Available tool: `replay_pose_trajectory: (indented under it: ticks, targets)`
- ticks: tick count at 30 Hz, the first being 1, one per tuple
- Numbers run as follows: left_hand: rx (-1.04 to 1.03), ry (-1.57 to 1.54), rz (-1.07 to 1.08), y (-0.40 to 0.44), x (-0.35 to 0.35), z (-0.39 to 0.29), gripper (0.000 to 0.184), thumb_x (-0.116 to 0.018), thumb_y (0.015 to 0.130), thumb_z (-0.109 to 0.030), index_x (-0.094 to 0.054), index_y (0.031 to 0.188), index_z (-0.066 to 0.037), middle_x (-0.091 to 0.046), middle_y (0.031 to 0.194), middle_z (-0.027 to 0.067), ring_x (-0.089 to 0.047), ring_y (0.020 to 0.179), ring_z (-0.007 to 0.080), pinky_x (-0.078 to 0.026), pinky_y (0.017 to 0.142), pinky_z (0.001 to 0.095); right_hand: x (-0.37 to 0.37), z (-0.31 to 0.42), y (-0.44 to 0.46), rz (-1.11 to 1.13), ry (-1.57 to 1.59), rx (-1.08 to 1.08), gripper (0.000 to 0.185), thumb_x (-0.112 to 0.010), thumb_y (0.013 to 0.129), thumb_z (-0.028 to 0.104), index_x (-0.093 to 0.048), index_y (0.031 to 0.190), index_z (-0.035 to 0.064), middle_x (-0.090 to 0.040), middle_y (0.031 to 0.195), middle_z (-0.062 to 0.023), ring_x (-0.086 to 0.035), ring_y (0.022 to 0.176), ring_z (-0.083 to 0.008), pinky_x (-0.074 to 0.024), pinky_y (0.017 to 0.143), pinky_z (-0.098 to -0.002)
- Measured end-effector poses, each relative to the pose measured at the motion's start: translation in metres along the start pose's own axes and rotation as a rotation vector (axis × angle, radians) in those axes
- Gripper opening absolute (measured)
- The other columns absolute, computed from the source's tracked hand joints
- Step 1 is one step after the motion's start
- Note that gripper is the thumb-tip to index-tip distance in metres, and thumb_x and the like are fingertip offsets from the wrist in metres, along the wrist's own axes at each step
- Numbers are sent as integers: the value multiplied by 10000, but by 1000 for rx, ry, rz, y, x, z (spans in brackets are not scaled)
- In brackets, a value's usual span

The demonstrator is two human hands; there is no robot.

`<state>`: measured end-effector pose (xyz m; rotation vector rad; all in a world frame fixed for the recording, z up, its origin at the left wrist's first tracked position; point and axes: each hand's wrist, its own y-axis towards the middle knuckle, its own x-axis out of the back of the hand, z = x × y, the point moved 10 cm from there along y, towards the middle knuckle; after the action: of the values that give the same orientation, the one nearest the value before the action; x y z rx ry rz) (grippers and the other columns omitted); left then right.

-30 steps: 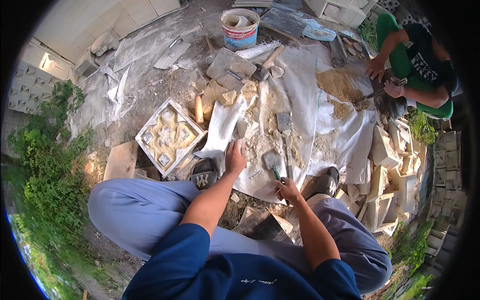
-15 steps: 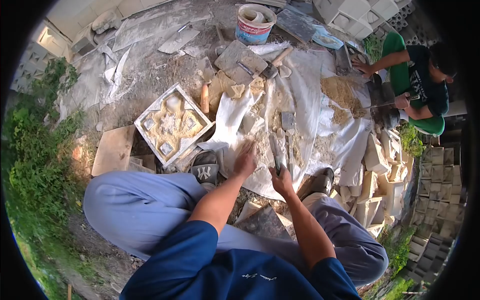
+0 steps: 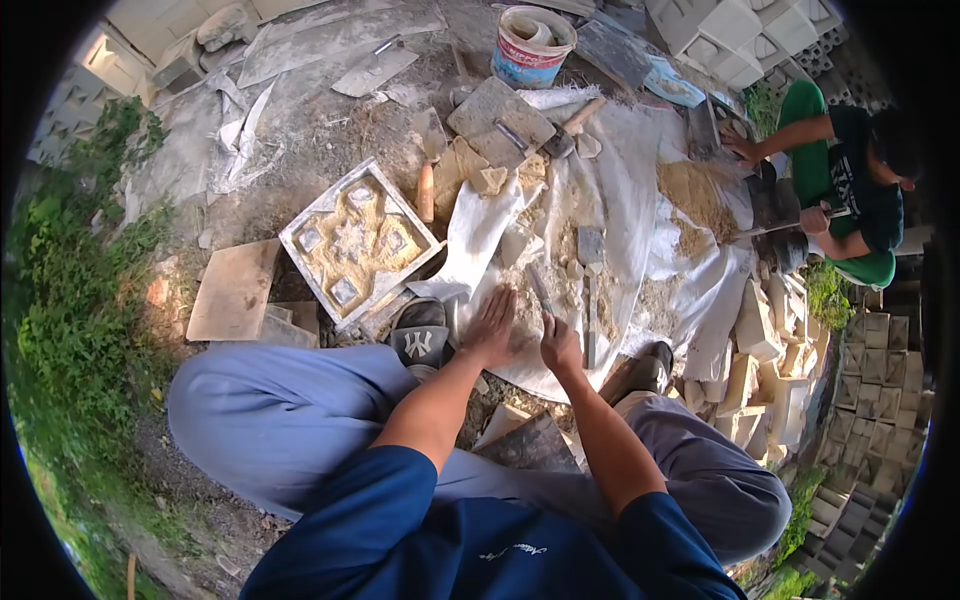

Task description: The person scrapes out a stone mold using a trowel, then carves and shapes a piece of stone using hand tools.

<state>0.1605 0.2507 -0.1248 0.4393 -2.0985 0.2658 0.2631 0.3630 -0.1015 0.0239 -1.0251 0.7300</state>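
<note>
My left hand (image 3: 488,328) lies palm down with fingers stretched out on the white sheet (image 3: 478,228), which is dusted with pale powder. Gripped in my right hand (image 3: 561,346) is a narrow flat metal tool (image 3: 540,288); its blade points away from me and its exact kind is unclear. Just right of it, a small square-bladed tool (image 3: 590,246) and a thin long-handled tool (image 3: 590,320) rest on the sheet. To the left of my hands sits a square frame mould (image 3: 300,270) with sandy yellow relief inside.
A wooden-handled hammer (image 3: 562,142) and a grey slab (image 3: 485,110) lie beyond the sheet. Farther back stands a paint bucket (image 3: 527,62). At right, a co-worker (image 3: 850,170) crouches by a sand pile (image 3: 695,195). Cut stone blocks (image 3: 765,330) are heaped near my right foot.
My left hand has settled flat on the sheet, while the tool in my right hand has shifted slightly. A pale round spot at the mould's top corner no longer shows. The view has shifted slightly.
</note>
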Motion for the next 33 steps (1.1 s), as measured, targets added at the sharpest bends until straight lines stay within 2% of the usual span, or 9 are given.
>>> replay_pose_trajectory:
  ticks: [1, 6, 11, 13, 17, 21, 22, 26, 33]
  targets:
    - [-20, 14, 24, 1, -6, 0, 988, -590, 859, -494, -131, 1513, 86, -162, 1595, 249, -83, 1508, 349, -51, 1228, 464, -25, -29, 7, 117, -48, -85, 594, -432, 1000, 500, -674, 816, -10, -645, 829, -328, -606, 850, -535, -478, 765, -574]
    - [-12, 113, 146, -2, -21, 4, 1049, -596, 823, -535, -121, 1508, 102, -144, 1597, 257, -56, 1509, 361, -27, 1229, 473, -5, -23, 3, 67, 83, -77, 608, -435, 1000, 504, -665, 806, -24, -624, 769, -332, -610, 794, -528, -466, 700, -558]
    - [-42, 87, 132, 2, -6, -5, 1029, -623, 835, -487, -118, 1500, 114, -151, 1583, 284, -69, 1503, 384, -38, 1225, 501, 3, -15, -4, -40, 113, 11, 568, -449, 1001, 479, -665, 835, -19, -621, 749, -319, -614, 785, -516, -475, 693, -548]
    - [-28, 99, 146, 1, -10, -3, 1032, -641, 813, -441, -107, 1506, 107, -143, 1590, 272, -79, 1504, 374, -40, 1227, 489, -14, -32, -6, 128, -43, -128, 619, -427, 995, 524, -680, 858, -24, -627, 798, -334, -620, 832, -518, -477, 739, -562]
    - [13, 10, 103, -3, -6, 2, 1030, -666, 778, -335, -83, 1518, 82, -125, 1600, 250, -102, 1503, 362, -62, 1230, 470, -1, -21, -3, 109, 46, -122, 657, -409, 996, 544, -656, 808, -35, -616, 770, -334, -615, 807, -517, -468, 720, -556]
    - [130, 130, -242, -24, 17, 12, 807, -626, 878, -300, -255, 1490, 72, -264, 1559, 254, -214, 1478, 355, -161, 1211, 449, 6, -14, -5, -19, 203, 26, 733, -404, 990, 579, -597, 720, -74, -548, 625, -315, -527, 590, -475, -416, 618, -532]
    - [125, 80, -241, -24, 17, 11, 647, -590, 926, -267, -376, 1453, 42, -363, 1527, 209, -288, 1455, 335, -200, 1198, 448, 2, -15, -6, -61, 173, 48, 734, -417, 982, 588, -608, 726, -74, -557, 631, -319, -556, 611, -476, -426, 634, -536]
    - [22, 58, -333, -20, 25, 13, 541, -648, 898, -250, -510, 1388, -69, -435, 1502, 126, -362, 1419, 316, -258, 1176, 459, -25, -37, -1, 118, 72, -73, 739, -435, 971, 598, -634, 699, -60, -596, 661, -316, -599, 671, -486, -452, 676, -535]
    - [160, -18, -379, 13, 37, 9, 520, -678, 873, -230, -532, 1342, -60, -399, 1519, 149, -350, 1420, 325, -270, 1166, 475, -13, -48, 0, 66, 98, -113, 739, -450, 966, 600, -627, 689, -61, -576, 635, -309, -591, 645, -474, -443, 655, -528]
